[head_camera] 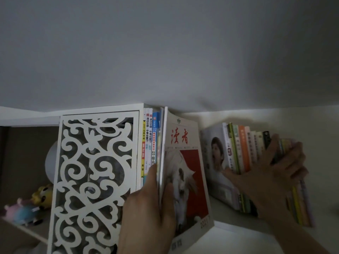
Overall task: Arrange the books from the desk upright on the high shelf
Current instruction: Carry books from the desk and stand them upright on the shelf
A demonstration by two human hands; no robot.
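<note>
While gripping a thin clutch of books low at centre frame, left hand has its thumb across the magazine with the red title and white horse cover, fingers behind the spines. Right hand, at right of centre, spread flat with straight fingers against the leaning row, propping it; holding nothing.

Progress looks well advanced: upright spines already packed beside the fretwork panel, a second batch on the high shelf at right. Left to do, by the look of it: stand the magazine straight, close the gap at centre, square the tilted right-hand row. Desk out of frame, so remaining books cannot be told.

Around: plush toys at lower left in an open cubby, a pale round object behind the panel. Magazine's slant and the slumping right row stand in the way.
</note>
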